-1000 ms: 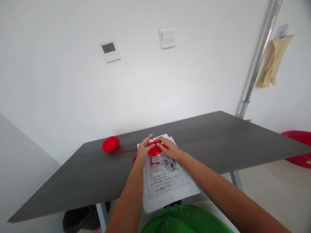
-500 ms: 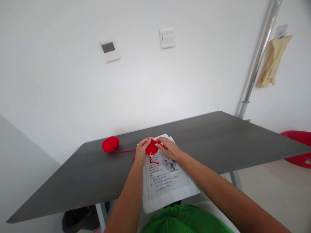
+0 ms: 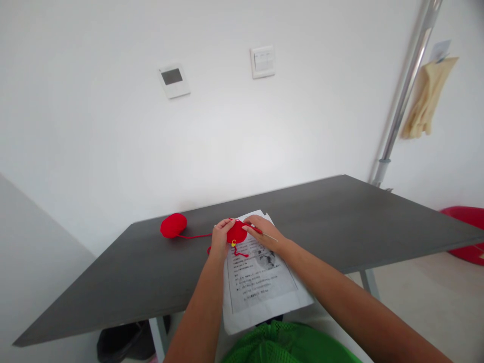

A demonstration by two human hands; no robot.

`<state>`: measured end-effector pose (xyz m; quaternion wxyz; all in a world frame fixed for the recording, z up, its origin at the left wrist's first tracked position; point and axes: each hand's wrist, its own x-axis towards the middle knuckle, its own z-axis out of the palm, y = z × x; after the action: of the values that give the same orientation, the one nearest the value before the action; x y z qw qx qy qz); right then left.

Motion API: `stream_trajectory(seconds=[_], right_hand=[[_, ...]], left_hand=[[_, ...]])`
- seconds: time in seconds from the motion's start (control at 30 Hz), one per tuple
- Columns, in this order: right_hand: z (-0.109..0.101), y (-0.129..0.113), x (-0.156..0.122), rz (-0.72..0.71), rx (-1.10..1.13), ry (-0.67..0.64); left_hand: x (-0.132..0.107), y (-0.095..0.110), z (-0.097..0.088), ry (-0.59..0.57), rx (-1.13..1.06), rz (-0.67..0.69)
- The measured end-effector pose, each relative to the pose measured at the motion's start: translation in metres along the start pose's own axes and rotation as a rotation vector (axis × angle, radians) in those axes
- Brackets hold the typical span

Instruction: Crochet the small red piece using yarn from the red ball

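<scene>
One red disc [image 3: 237, 233] of yarn work sits between the left hand [image 3: 220, 238] and the right hand [image 3: 264, 230] in the head view, above the upper part of a printed sheet [image 3: 264, 302] on the grey table [image 3: 113, 282]. The left thumb and fingers pinch the disc's left edge. The right hand grips a hook [image 3: 267, 235], its red part by the fingers and a thin metal length slanting down toward the wrist; its working tip is too small to make out. A yellow marker [image 3: 233, 243] hangs at the disc's lower edge, and a short red tail [image 3: 241, 254] lies below it over the print. To the left, well apart from the hands, a red ball [image 3: 174, 225] rests near the table's far edge, a strand [image 3: 196, 236] running from it to the left hand.
</scene>
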<state>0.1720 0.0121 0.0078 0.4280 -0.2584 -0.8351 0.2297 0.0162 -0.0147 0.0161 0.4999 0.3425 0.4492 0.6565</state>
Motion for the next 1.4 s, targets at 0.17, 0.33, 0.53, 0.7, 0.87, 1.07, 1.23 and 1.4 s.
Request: stream_trajectory(seconds=[0.17, 0.33, 0.53, 0.7, 0.87, 1.07, 1.23, 1.4], right_hand=[[0.0005, -0.0002, 0.0003, -0.013, -0.035, -0.004], [0.0008, -0.0001, 0.0007, -0.033, -0.048, -0.013], [-0.0035, -0.0018, 0.0013, -0.086, -0.036, -0.047], [-0.0060, -0.0042, 0.0008, -0.084, -0.012, -0.038], [-0.0070, -0.0064, 0.0013, -0.098, 0.071, 0.026], [-0.0085, -0.0062, 0.0034, -0.004, 0.213, 0.045], [-0.0061, -0.0041, 0.0022, 0.047, 0.267, -0.012], [-0.0044, -0.0010, 0.0010, 0.072, 0.274, -0.008]], left_hand=[[0.0003, 0.0000, -0.0003, 0.003, -0.009, -0.011], [0.0002, 0.0010, -0.0014, 0.011, -0.027, -0.056], [0.0011, 0.0011, -0.0041, 0.003, -0.077, -0.128], [0.0017, 0.0011, -0.0053, 0.002, -0.060, -0.160], [0.0006, 0.0029, -0.0051, -0.032, -0.051, -0.185], [-0.0026, 0.0045, -0.0024, -0.158, -0.046, -0.207], [-0.0027, 0.0019, -0.0036, -0.194, 0.036, -0.204], [-0.0010, -0.0010, -0.0063, -0.182, 0.109, -0.190]])
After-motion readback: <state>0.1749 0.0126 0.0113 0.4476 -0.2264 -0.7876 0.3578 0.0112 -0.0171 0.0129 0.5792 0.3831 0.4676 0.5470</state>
